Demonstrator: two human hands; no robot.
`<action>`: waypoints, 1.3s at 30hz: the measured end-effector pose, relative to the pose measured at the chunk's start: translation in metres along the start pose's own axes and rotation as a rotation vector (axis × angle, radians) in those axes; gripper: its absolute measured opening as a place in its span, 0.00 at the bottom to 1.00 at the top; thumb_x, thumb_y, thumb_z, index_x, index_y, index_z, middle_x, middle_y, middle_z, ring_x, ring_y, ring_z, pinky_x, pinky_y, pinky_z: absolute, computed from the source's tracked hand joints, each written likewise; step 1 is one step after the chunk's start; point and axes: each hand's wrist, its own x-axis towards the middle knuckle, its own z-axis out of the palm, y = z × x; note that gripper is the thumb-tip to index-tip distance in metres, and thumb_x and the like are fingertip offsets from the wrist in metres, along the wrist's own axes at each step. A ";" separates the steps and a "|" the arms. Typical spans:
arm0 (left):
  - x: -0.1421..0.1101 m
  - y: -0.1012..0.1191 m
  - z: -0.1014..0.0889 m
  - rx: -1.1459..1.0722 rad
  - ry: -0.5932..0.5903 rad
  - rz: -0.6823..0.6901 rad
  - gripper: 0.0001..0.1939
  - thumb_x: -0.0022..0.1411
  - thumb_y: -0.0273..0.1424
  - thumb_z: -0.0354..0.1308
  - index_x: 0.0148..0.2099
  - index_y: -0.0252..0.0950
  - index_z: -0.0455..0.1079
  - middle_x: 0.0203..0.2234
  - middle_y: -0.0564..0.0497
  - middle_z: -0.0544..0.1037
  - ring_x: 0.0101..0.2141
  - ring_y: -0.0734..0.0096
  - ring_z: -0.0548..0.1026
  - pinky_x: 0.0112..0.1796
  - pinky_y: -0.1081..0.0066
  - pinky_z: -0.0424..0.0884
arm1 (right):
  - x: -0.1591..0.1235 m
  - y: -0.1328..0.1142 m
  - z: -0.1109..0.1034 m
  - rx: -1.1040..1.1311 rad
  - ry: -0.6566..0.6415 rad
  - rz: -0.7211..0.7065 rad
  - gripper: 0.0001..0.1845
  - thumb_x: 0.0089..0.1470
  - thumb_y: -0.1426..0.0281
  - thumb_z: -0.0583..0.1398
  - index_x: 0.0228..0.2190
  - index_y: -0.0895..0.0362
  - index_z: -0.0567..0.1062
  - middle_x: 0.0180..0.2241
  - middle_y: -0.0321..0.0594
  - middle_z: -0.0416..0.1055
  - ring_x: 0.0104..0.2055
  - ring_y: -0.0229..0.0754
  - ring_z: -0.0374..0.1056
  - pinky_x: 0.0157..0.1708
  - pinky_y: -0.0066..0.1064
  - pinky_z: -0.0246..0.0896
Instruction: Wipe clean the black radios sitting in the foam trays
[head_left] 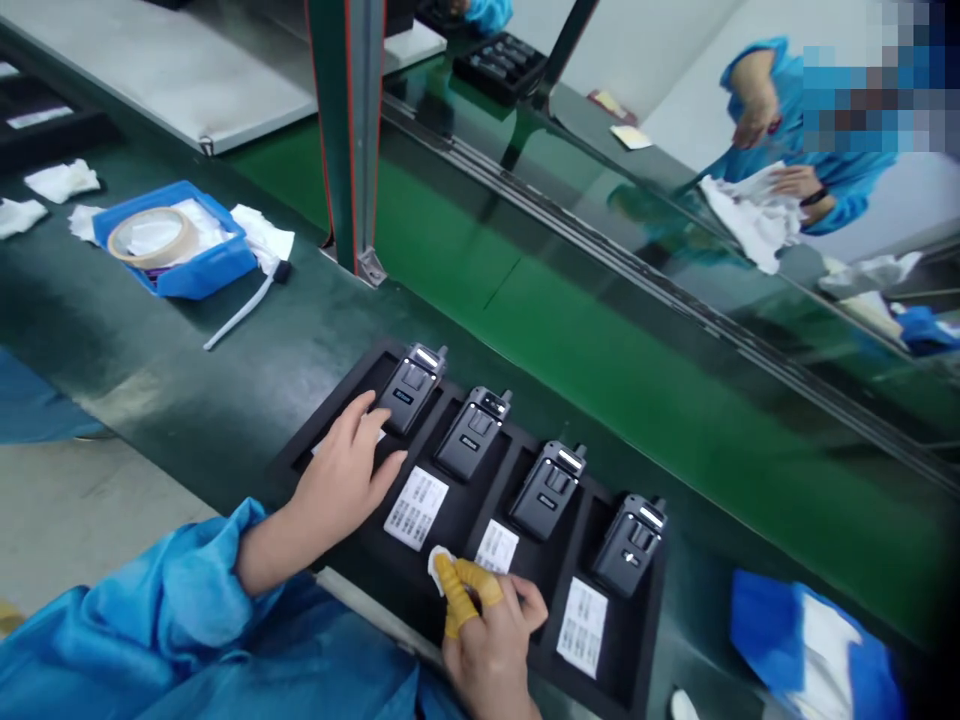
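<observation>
A black tray (341,395) lies on the dark green bench and holds several black handheld radios, each with a white label sheet below it. My left hand (341,480) rests flat on the tray's left end, fingers stretched out, its fingertips touching the leftmost radio (409,385). My right hand (491,625) sits at the tray's near edge. Two of its fingers wear yellow finger cots and pinch a small white wipe (437,562), just below the label (496,546) of the third radio (551,490). The second radio (472,432) and fourth radio (631,545) lie untouched.
A blue bin (196,272) with a tape roll (150,238) and white wipes stands at the back left. A metal post (349,140) rises behind the tray. A green conveyor (600,350) runs beyond. Another person in blue handles white cloth (750,215) at the far right.
</observation>
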 end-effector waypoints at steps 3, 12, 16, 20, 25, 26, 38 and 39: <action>0.018 0.010 0.003 0.163 -0.057 -0.024 0.29 0.62 0.39 0.56 0.59 0.27 0.56 0.51 0.33 0.67 0.50 0.46 0.69 0.47 0.52 0.69 | -0.023 0.012 -0.005 -0.045 0.039 -0.034 0.14 0.48 0.80 0.52 0.31 0.55 0.75 0.31 0.39 0.71 0.34 0.40 0.64 0.40 0.39 0.51; 0.050 0.001 0.005 0.025 -0.072 -0.245 0.38 0.53 0.36 0.63 0.61 0.26 0.55 0.42 0.36 0.74 0.45 0.47 0.72 0.47 0.56 0.66 | -0.046 0.034 -0.011 -0.025 0.183 0.120 0.12 0.57 0.77 0.55 0.41 0.56 0.74 0.35 0.41 0.73 0.34 0.39 0.69 0.40 0.36 0.54; 0.058 0.000 -0.009 -0.875 -0.035 -0.686 0.34 0.47 0.30 0.66 0.57 0.35 0.61 0.32 0.49 0.76 0.37 0.58 0.76 0.38 0.67 0.69 | -0.058 0.047 -0.001 -0.035 0.245 0.035 0.11 0.55 0.76 0.57 0.41 0.56 0.75 0.34 0.41 0.74 0.33 0.41 0.71 0.39 0.37 0.55; 0.069 0.009 -0.012 -1.292 -0.140 -0.827 0.15 0.60 0.35 0.51 0.45 0.30 0.66 0.24 0.46 0.76 0.24 0.65 0.75 0.26 0.70 0.70 | -0.063 0.050 0.011 0.005 0.342 0.069 0.12 0.54 0.75 0.59 0.40 0.53 0.77 0.33 0.41 0.74 0.31 0.42 0.71 0.37 0.38 0.54; 0.073 0.011 -0.002 -1.461 -0.162 -0.936 0.16 0.65 0.36 0.45 0.35 0.29 0.67 0.24 0.41 0.76 0.20 0.68 0.75 0.23 0.71 0.71 | -0.063 0.042 0.015 0.062 0.402 0.190 0.15 0.55 0.74 0.58 0.43 0.47 0.77 0.32 0.39 0.74 0.30 0.43 0.71 0.36 0.39 0.53; 0.071 0.011 -0.001 -1.466 -0.144 -0.954 0.16 0.66 0.37 0.45 0.36 0.29 0.67 0.25 0.42 0.76 0.22 0.67 0.76 0.24 0.71 0.73 | -0.062 0.042 0.015 0.061 0.401 0.201 0.15 0.55 0.73 0.58 0.42 0.47 0.77 0.32 0.39 0.74 0.30 0.43 0.71 0.36 0.39 0.53; 0.055 0.010 0.005 -0.891 0.021 -0.853 0.20 0.67 0.42 0.50 0.52 0.31 0.61 0.12 0.56 0.69 0.11 0.72 0.70 0.14 0.79 0.64 | -0.065 0.064 -0.018 -0.033 0.389 0.130 0.14 0.52 0.73 0.60 0.41 0.49 0.76 0.32 0.38 0.74 0.28 0.41 0.70 0.35 0.37 0.54; 0.055 0.010 0.003 -0.820 0.023 -0.827 0.21 0.67 0.41 0.50 0.56 0.32 0.59 0.12 0.57 0.68 0.11 0.72 0.69 0.14 0.79 0.63 | -0.067 0.073 -0.028 -0.095 0.387 0.125 0.14 0.52 0.73 0.60 0.42 0.49 0.76 0.31 0.38 0.75 0.29 0.41 0.70 0.35 0.36 0.54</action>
